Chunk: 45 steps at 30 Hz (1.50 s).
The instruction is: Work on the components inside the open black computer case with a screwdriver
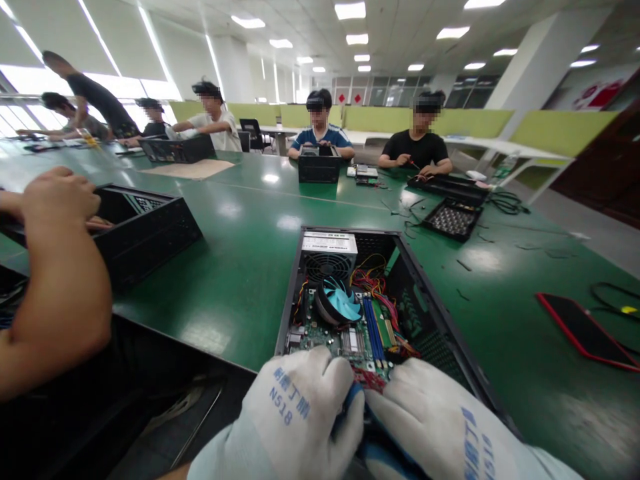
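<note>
Both my hands wear white gloves with blue print and blue palms. They meet over the near end of an open black computer case. My left hand has its fingers curled, and my right hand is closed close beside it. Whatever they pinch between them is hidden by the gloves. Just beyond lies a red part on the board. Further in are a light-blue fan, blue memory slots, bundled coloured wires and a power supply with a white label.
At the left, another person's bare arm reaches over a black case. A red-edged phone lies on the green table at right. A black tray of screws and cables lie beyond. Several people work across the table.
</note>
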Tool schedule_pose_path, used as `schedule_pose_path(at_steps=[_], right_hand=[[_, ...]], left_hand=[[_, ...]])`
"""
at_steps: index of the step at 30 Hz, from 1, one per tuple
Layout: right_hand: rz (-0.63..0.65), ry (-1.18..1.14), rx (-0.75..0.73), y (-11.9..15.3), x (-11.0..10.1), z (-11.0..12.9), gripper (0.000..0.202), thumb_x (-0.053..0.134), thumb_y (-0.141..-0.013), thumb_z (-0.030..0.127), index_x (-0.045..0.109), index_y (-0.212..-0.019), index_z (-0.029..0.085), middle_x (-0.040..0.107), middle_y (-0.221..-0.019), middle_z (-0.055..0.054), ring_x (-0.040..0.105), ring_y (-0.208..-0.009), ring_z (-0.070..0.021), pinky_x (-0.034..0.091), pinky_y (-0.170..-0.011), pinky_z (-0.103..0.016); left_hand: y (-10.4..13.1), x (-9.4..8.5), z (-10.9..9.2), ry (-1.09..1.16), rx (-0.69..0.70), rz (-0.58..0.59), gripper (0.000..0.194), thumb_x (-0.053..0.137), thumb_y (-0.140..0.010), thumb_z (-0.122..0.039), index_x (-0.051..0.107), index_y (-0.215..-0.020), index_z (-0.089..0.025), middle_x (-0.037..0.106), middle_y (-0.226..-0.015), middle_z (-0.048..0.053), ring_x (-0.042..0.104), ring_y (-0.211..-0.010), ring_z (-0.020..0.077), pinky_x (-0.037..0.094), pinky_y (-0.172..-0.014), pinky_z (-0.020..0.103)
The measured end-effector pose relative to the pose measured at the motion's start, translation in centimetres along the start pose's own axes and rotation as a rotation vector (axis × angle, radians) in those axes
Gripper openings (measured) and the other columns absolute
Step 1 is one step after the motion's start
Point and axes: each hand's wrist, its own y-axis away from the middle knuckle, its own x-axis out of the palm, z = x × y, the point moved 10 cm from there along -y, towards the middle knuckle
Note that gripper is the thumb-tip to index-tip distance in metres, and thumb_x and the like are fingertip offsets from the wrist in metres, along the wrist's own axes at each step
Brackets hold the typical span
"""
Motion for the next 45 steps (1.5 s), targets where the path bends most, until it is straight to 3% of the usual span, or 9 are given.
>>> schedule_pose_path(at_steps=[3, 7, 10, 13, 18, 24, 30, 34, 45], right_hand=[[0.068, -0.037, 0.021, -0.7, -0.4, -1.2, 0.028, 0.060, -0.099, 0.039, 0.069, -0.123, 0.029, 0.078, -0.118, -0.008, 0.074, -0.107, -0.0273, 0.061, -0.089, -0.040], [0.247, 0.044, 0.121, -3.3, 0.5, -5.5, 0.022, 0.056, -0.102, 0.040, 0.074, -0.106, 0.027, 0.078, -0.097, -0.005, 0.072, -0.084, -0.0215, 0.056, -0.075, -0.035], [0.375, 0.288, 0.163, -5.7, 2.6, -8.5, 0.036, 0.060, -0.098, 0.052, 0.075, -0.102, 0.019, 0.076, -0.094, -0.011, 0.071, -0.088, -0.0268, 0.053, -0.079, -0.038], [0.567, 0.414, 0.161, -7.8, 6.1, -9.7, 0.045, 0.063, -0.095, 0.058, 0.076, -0.102, 0.015, 0.076, -0.096, -0.016, 0.072, -0.093, -0.0303, 0.052, -0.080, -0.038], [0.767, 0.468, 0.195, -9.5, 9.5, -9.8, 0.035, 0.060, -0.099, 0.045, 0.078, -0.104, 0.015, 0.079, -0.099, -0.017, 0.075, -0.091, -0.0300, 0.053, -0.073, -0.034], [0.700, 0.347, 0.147, -9.0, 9.5, -9.7, 0.028, 0.057, -0.098, 0.037, 0.076, -0.107, 0.019, 0.079, -0.101, -0.013, 0.075, -0.095, -0.0287, 0.053, -0.078, -0.035], [0.544, 0.292, 0.215, -7.6, 5.6, -10.4, 0.027, 0.055, -0.098, 0.043, 0.073, -0.097, 0.022, 0.078, -0.096, -0.008, 0.074, -0.093, -0.0256, 0.051, -0.082, -0.033], [0.556, 0.389, 0.308, -6.4, 4.4, -12.8, 0.028, 0.054, -0.098, 0.045, 0.072, -0.093, 0.023, 0.078, -0.097, -0.009, 0.074, -0.096, -0.0274, 0.051, -0.083, -0.035], [0.598, 0.586, 0.377, -7.8, 6.4, -20.1, 0.031, 0.054, -0.097, 0.038, 0.076, -0.105, 0.018, 0.078, -0.105, -0.017, 0.072, -0.098, -0.0321, 0.049, -0.083, -0.040]], left_hand=[[0.1, 0.1, 0.1, -0.005, -0.014, 0.003, 0.017, 0.057, -0.096, -0.032, 0.049, -0.082, -0.026, 0.062, -0.075, 0.001, 0.060, -0.059, 0.0190, 0.042, -0.051, 0.036], [0.1, 0.2, 0.4, 0.006, -0.029, -0.005, 0.016, 0.057, -0.096, -0.032, 0.050, -0.083, -0.026, 0.061, -0.075, 0.001, 0.060, -0.060, 0.0191, 0.042, -0.051, 0.036], [0.1, 0.1, 0.4, 0.006, -0.040, -0.015, 0.017, 0.057, -0.095, -0.030, 0.049, -0.081, -0.026, 0.060, -0.073, 0.001, 0.059, -0.059, 0.0189, 0.042, -0.052, 0.035], [0.1, -0.1, 0.3, 0.008, -0.040, -0.028, 0.018, 0.058, -0.095, -0.030, 0.048, -0.080, -0.026, 0.059, -0.072, 0.000, 0.060, -0.059, 0.0194, 0.043, -0.052, 0.035], [0.1, -0.5, 0.2, -0.006, -0.044, -0.052, 0.020, 0.058, -0.095, -0.030, 0.048, -0.078, -0.026, 0.059, -0.071, 0.000, 0.059, -0.057, 0.0195, 0.041, -0.050, 0.035], [0.1, -0.3, 0.4, -0.003, -0.050, -0.042, 0.018, 0.057, -0.095, -0.030, 0.049, -0.080, -0.025, 0.060, -0.073, 0.001, 0.060, -0.060, 0.0193, 0.043, -0.052, 0.035], [0.4, 0.1, 0.4, -0.003, -0.046, -0.008, 0.016, 0.057, -0.096, -0.032, 0.051, -0.083, -0.025, 0.060, -0.076, 0.002, 0.059, -0.063, 0.0198, 0.044, -0.055, 0.035], [0.3, 0.0, 0.4, 0.009, -0.039, -0.006, 0.015, 0.057, -0.097, -0.030, 0.051, -0.084, -0.025, 0.060, -0.077, 0.001, 0.059, -0.063, 0.0199, 0.044, -0.055, 0.035], [0.3, -0.4, 0.3, 0.009, -0.040, -0.051, 0.017, 0.056, -0.097, -0.029, 0.049, -0.082, -0.025, 0.059, -0.074, 0.000, 0.058, -0.061, 0.0192, 0.041, -0.054, 0.034]])
